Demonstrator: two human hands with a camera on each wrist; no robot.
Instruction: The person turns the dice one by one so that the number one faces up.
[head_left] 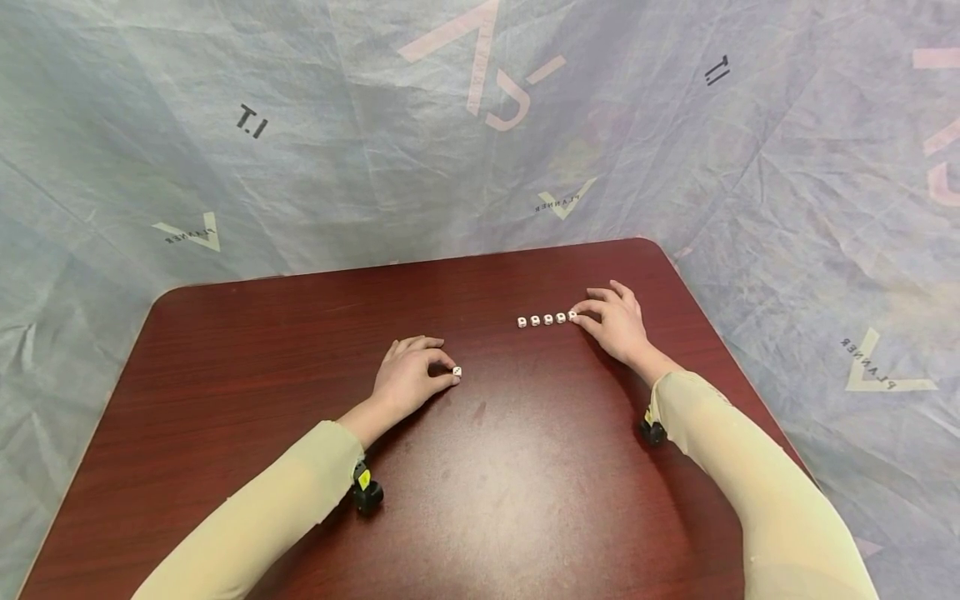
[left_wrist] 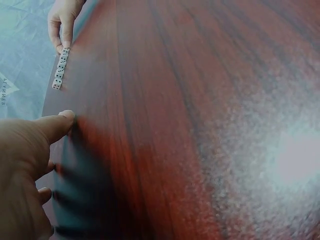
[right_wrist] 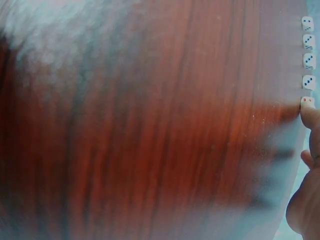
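Note:
Several white dice (head_left: 548,319) stand in a row toward the far right of the table, with small gaps between them in the right wrist view. At the row's right end, my right hand (head_left: 617,323) pinches the last die (right_wrist: 307,102) between thumb and finger; red dots show on its face. Nearer to me and left of the row, my left hand (head_left: 408,375) pinches a single die (head_left: 457,372) at the table surface. In the left wrist view, the left hand (left_wrist: 25,165) hides that die.
The dark red wooden table (head_left: 247,358) has rounded far corners and a glossy glare patch in front. Printed grey fabric (head_left: 360,167) hangs behind and beside it. A small black camera (head_left: 367,493) is strapped at the left wrist, another camera (head_left: 652,431) at the right.

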